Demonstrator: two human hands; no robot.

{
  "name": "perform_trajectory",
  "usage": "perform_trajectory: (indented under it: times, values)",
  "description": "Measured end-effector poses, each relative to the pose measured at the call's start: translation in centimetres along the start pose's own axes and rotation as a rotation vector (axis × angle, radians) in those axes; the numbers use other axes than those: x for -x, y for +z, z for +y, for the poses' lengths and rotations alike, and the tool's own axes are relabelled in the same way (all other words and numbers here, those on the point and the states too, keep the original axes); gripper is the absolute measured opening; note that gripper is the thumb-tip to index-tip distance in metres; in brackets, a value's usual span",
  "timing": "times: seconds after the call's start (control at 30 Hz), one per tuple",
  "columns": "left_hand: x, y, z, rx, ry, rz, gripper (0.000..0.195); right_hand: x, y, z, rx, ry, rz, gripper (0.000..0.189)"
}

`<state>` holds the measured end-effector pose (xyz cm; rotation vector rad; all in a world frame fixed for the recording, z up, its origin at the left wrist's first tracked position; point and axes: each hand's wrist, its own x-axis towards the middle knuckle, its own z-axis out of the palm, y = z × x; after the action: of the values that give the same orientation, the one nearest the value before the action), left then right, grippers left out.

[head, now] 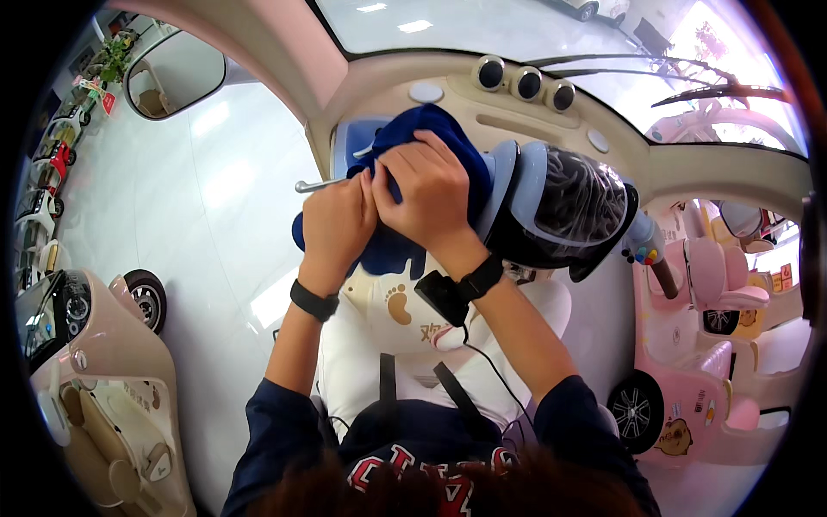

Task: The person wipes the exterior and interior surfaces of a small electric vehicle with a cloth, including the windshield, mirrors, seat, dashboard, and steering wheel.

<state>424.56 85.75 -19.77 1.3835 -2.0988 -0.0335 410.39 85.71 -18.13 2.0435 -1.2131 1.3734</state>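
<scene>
A dark blue cloth [434,123] is bunched over the left part of a light blue handlebar console. My right hand [428,190] grips the cloth from above, fingers curled into it. Close against it, my left hand [339,216] pinches the cloth, its thumb beside the right hand's thumb. A metal brake lever [316,185] sticks out past my left hand. Right of the cloth is a display [578,194] covered by wrinkled clear plastic film. The left handlebar grip is hidden by the cloth and my hands.
The right handlebar grip [665,279] has coloured buttons beside it. Ahead are a cream dashboard [394,81] with round vents [490,72], and the windshield. A side mirror [176,74] hangs at the left. A beige vehicle [129,362] and a pink vehicle [691,388] stand on either side.
</scene>
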Motion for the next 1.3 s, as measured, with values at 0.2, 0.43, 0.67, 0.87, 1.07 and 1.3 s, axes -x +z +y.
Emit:
perform_trajectory:
  times: [0.2,0.43,0.67,0.87,1.07,1.3]
  values:
    - [-1.3,-0.2,-2.0,0.193,0.097,-0.100,0.035,-3.0,0.2,0.5,0.072,0.067,-0.391,0.025]
    - [2.9,1.3,-2.8,-0.119,0.337,0.328,0.028,2.0,-0.8,-0.1,-0.014,-0.076,-0.065,0.007]
    - [2.3,2.0,-2.5,-0.146,0.316,0.412,0.021,3.0,0.9,0.5,0.127,-0.139,0.170,0.015]
    - [0.8,0.7,-1.6,-0.044,0.140,0.210,0.024,1.1,0.7,-0.5,0.046,0.004,0.155,0.014]
    - [-0.7,-1.3,-2.5,0.138,0.048,-0.126,0.035,-0.8,0.9,-0.8,0.055,0.061,0.047,0.017]
    - [3.5,-0.1,-3.7,-0.060,0.365,0.228,0.054,3.2,-0.2,-0.4,0.114,-0.135,0.051,0.008]
